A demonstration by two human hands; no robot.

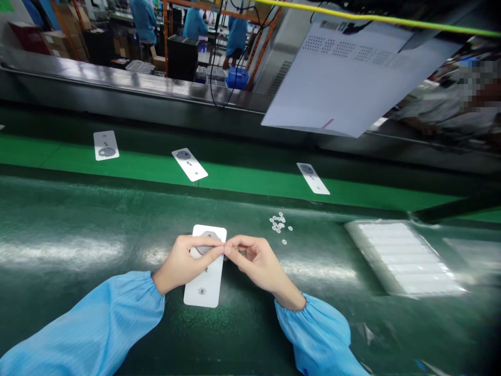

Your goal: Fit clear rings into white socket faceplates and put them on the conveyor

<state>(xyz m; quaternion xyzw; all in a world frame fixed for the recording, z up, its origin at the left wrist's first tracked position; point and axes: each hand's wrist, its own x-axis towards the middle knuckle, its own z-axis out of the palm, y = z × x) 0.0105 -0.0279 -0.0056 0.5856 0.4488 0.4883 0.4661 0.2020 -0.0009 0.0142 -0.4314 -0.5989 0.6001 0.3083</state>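
A white rectangular card (pixel 206 290) with a grey round part near its top lies on the dark green bench in front of me. My left hand (pixel 183 263) rests on the card, thumb and forefinger pinched over the grey disc. My right hand (pixel 254 261) meets it fingertip to fingertip at the card's right edge, pinching something too small to make out. A small heap of tiny clear round pieces (pixel 278 223) lies just beyond my right hand.
Three more white cards (pixel 105 144) (pixel 190 164) (pixel 313 178) lie on the bright green conveyor belt behind. A wrapped white tray (pixel 403 258) sits at the right. A large white sheet (pixel 352 89) hangs overhead. People in blue coats (pixel 194 23) work in the background.
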